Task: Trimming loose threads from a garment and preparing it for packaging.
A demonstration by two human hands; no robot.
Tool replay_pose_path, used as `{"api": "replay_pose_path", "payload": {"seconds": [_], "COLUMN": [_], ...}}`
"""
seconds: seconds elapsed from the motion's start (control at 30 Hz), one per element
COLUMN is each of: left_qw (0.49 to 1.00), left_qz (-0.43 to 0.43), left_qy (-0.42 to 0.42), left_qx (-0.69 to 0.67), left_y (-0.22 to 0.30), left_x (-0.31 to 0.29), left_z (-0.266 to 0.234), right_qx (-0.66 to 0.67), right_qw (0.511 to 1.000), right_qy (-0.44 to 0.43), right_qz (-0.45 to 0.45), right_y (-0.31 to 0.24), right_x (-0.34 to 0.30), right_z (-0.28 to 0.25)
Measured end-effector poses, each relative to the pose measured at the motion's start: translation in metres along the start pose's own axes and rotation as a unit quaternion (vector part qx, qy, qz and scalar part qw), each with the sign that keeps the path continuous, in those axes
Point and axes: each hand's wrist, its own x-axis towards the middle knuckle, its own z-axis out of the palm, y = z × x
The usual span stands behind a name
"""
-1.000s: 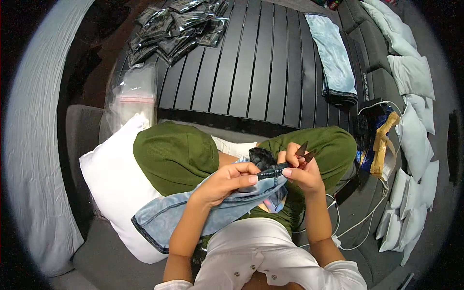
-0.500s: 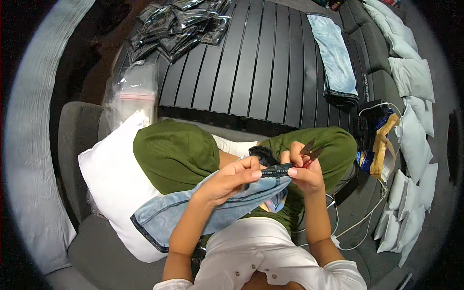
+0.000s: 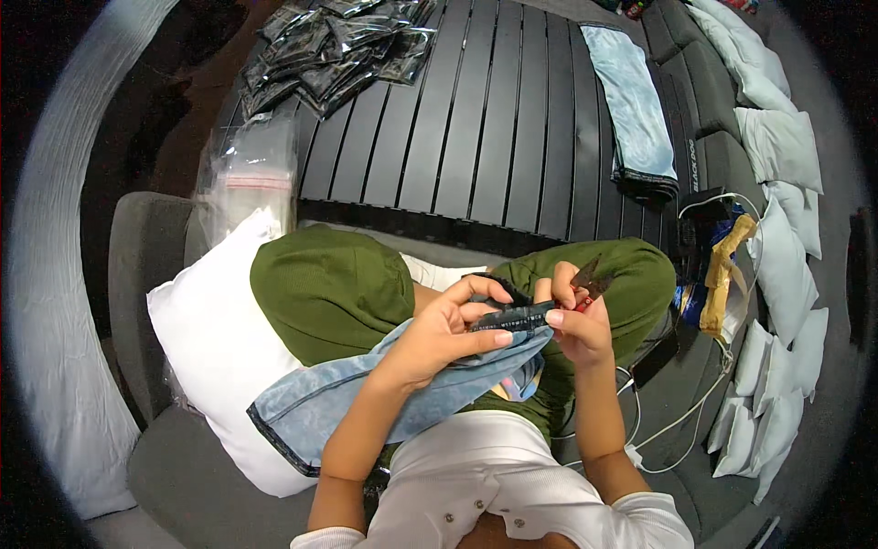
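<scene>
Across my lap lies a pale blue velvety garment [image 3: 334, 405] with black trim, perhaps shorts or trousers. Its black waistband [image 3: 514, 319], with light lettering, is stretched between my hands. My left hand [image 3: 434, 334] has the waistband's left part between thumb and fingers, the thumb below the band and the index finger above it. My right hand [image 3: 583, 334] pinches the other end of the band under the thumb. Tucked in the same right hand are small thread snips [image 3: 593, 282] with red handles, dark blades pointing up and away.
Ahead stands a black slatted table [image 3: 448, 128] bearing a pile of black plastic packets [image 3: 343, 50]. A folded blue garment [image 3: 631, 105] lies at its right. Clear bags [image 3: 256, 174] and a white pillow [image 3: 215, 339] are at left. White cables [image 3: 681, 453] run at right, near several pale cushions [image 3: 777, 151].
My left thumb has slid off the band to below it, and the left fingers have opened a little. The waistband has turned slightly; my right hand stays nearly in place with the snips.
</scene>
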Motion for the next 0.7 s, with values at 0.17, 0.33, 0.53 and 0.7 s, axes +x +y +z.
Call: {"api": "replay_pose_path", "payload": {"seconds": [0.17,0.33,0.53,0.7], "left_qw": [0.989,0.984,0.980,0.965], "left_qz": [0.048,0.078,0.176,0.258], "left_qy": [0.028,0.040,0.045,0.039], "left_qx": [0.136,0.154,0.080,-0.011], "left_y": [0.004,0.000,-0.017,-0.028], "left_x": [-0.005,-0.006,0.000,0.000], "left_z": [0.004,0.003,-0.001,-0.007], "right_qx": [-0.012,-0.020,-0.022,-0.070], "right_qw": [1.000,0.999,0.997,0.996], "right_qy": [0.000,0.006,0.011,0.031], "right_qz": [-0.005,0.045,0.077,0.053], "right_y": [0.000,0.006,0.021,0.026], "right_x": [0.000,-0.003,-0.009,-0.006], "right_z": [0.000,0.004,0.013,0.017]}}
